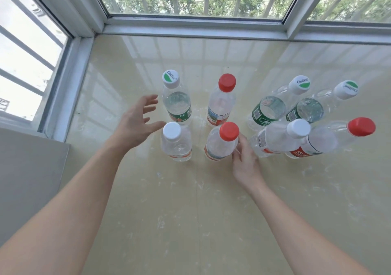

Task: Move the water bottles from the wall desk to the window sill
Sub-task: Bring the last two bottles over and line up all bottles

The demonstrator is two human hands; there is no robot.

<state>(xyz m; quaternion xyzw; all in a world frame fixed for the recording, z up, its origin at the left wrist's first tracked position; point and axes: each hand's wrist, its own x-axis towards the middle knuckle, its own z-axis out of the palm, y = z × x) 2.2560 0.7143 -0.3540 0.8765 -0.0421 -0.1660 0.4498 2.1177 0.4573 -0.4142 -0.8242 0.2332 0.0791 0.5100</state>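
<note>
Several clear water bottles stand upright in two rows on the beige window sill (190,200). In the near row, a white-capped bottle (175,141) stands at the left and a red-capped bottle (221,142) beside it. My left hand (137,120) hovers open just left of the white-capped bottle, fingers spread, touching nothing. My right hand (245,160) rests its fingers against the right side of the red-capped bottle; whether it grips the bottle is unclear. Behind stand a green-and-white-capped bottle (176,103) and another red-capped bottle (222,103). More bottles (296,124) cluster at the right.
The window frame (190,27) with bars outside runs along the far edge of the sill. A side window (31,63) closes the left. A grey wall corner (31,179) juts in at the near left. Bare sill lies in front of the bottles.
</note>
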